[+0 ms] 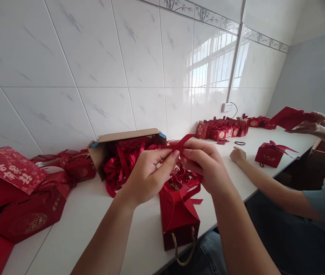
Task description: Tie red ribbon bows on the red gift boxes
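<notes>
A red ribbon [186, 141] is pinched between the fingertips of my left hand [149, 173] and my right hand [208, 162], which nearly meet over the table. Both hands are closed on it. Below them a small red gift box [179, 217] stands near the table's front edge, its top flaps folded in. A twisted cord handle [184, 261] hangs from its near side. Just behind my left hand, an open cardboard box [128, 133] lies with many loose red ribbons [119, 168] spilling out. My fingers hide part of the ribbon.
Red gift boxes [36, 214] are piled on the left. Several more boxes [221, 130] line the wall at the back. To the right, a co-worker's fist [238, 154] rests near a bow-tied box [270, 154] and a black band [239, 143]. Another person's hands hold a red piece [288, 117].
</notes>
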`<state>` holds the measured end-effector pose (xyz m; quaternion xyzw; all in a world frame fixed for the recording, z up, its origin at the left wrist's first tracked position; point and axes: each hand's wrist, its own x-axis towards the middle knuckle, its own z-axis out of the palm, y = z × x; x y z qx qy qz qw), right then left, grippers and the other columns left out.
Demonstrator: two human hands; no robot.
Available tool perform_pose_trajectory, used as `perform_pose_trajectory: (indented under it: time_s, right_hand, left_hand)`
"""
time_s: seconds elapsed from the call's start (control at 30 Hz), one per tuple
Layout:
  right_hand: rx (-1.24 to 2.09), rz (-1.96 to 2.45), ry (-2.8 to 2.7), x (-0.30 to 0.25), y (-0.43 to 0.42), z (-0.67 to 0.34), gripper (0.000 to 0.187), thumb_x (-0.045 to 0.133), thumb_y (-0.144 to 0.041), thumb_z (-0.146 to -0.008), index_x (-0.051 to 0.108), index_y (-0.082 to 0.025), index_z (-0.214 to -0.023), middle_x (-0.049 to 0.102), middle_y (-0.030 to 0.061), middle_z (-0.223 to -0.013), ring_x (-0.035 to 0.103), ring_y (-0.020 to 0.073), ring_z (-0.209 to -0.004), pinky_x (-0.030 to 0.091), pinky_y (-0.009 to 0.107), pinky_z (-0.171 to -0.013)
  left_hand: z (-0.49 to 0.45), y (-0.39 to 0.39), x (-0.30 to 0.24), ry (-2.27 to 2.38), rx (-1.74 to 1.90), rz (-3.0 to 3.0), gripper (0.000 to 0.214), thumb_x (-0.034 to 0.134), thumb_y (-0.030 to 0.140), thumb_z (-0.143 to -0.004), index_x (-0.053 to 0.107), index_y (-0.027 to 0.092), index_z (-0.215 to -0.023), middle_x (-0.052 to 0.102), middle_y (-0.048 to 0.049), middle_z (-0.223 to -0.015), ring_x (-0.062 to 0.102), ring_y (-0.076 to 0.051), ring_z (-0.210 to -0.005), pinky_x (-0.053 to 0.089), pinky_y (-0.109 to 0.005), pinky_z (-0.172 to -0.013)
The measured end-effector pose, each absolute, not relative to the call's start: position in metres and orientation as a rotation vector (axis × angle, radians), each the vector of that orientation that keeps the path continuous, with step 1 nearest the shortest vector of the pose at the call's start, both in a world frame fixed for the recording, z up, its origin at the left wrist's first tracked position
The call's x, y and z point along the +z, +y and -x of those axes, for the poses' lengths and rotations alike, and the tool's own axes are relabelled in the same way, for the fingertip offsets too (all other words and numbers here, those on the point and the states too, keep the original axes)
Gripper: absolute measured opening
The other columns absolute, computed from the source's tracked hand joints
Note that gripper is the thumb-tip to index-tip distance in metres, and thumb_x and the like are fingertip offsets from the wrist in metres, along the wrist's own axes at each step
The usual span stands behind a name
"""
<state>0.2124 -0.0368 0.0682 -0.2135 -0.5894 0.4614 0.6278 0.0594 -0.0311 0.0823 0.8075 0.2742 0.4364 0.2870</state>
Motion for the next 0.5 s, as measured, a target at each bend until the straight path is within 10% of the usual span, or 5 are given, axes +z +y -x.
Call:
perform_pose_trajectory:
  time_s: [0.5]
  right_hand:
    - [1.064,0.396,-1.822,0.065,-0.025,-0.247,0.012,0.065,-0.025,-0.083,0.075,-0.021,-0.087,0.066,0.0006,-0.071,0.058,0.0098,-0.064,0.048,0.023,-0.06]
  left_hand:
    - [-0.048,-0.02,0.087,0.708,0.789,-1.767,0.01,0.057,0.022,-0.081,0.063,0.016,-0.076,0.062,-0.0017,-0.072,0.058,-0.014,-0.068,0.046,-0.024,-0.062]
